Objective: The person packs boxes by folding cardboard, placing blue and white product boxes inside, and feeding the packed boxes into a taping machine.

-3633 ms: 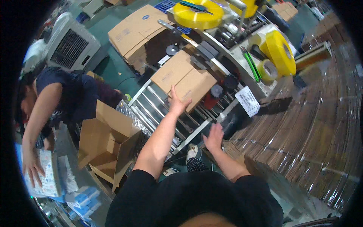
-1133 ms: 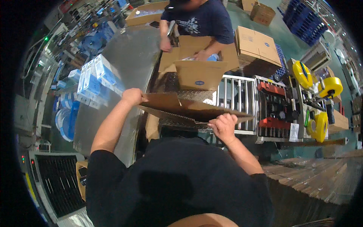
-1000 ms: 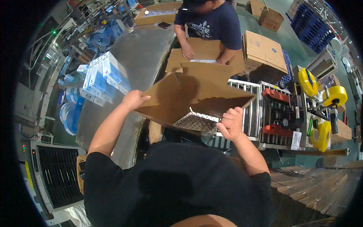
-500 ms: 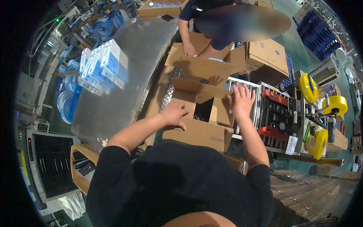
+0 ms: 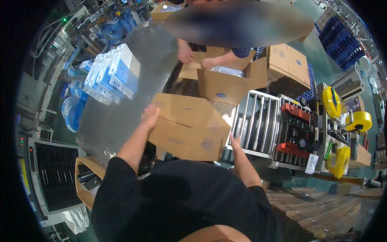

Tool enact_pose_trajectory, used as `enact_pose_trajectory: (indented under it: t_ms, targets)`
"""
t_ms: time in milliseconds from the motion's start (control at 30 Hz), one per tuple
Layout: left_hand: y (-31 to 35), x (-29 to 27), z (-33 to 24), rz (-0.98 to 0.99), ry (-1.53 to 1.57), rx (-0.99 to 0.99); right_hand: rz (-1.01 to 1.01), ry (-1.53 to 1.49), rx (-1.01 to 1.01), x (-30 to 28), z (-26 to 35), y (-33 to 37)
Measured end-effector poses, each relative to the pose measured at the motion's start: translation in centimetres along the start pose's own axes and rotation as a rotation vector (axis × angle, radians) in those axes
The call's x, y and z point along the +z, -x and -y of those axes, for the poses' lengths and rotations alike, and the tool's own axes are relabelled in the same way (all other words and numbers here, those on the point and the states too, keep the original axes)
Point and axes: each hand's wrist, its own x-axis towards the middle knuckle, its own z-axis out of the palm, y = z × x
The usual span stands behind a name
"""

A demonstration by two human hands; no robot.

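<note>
The left hand (image 5: 150, 117) is up against the left edge of the brown carton (image 5: 189, 125), its fingers close together and clamping that side. Over at the opposite edge, the right hand (image 5: 237, 145) stands with its thumb raised; the carton hides the rest of its fingers, so whether they grip or merely lie beside the wall can't be told. The carton itself sits between the two, right in front of the body, tilted, its folded flaps facing up with a narrow gap at the seam.

Good handling here would seem to mean equal pressure from both palms — squeeze one side harder and those thin walls may buckle or the flaps spring apart. Keeping it level looks wise too, because just beyond stands an open carton (image 5: 229, 84) with a co-worker's hand (image 5: 207, 63) at its opening. To the right, the roller conveyor (image 5: 258, 125) lies near; to the left, the metal table (image 5: 109, 121) bears blue-and-white boxes (image 5: 115, 70).
</note>
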Motion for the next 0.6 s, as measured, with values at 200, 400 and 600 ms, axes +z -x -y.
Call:
enact_pose_trajectory:
  t_ms: [200,400,600]
  targets:
    - [-1.7,4.8,6.2,0.128,0.085,-0.116,0.687,-0.708,0.311,-3.1,-0.7,4.2]
    - [-2.3,5.0,-0.4,0.055,0.113,-0.073,0.295,-0.122,0.236,-7.3,0.2,3.9]
    - [-3.6,4.7,5.6,0.122,0.199,-0.185,0.133,-0.415,0.476,3.2,-0.1,6.1]
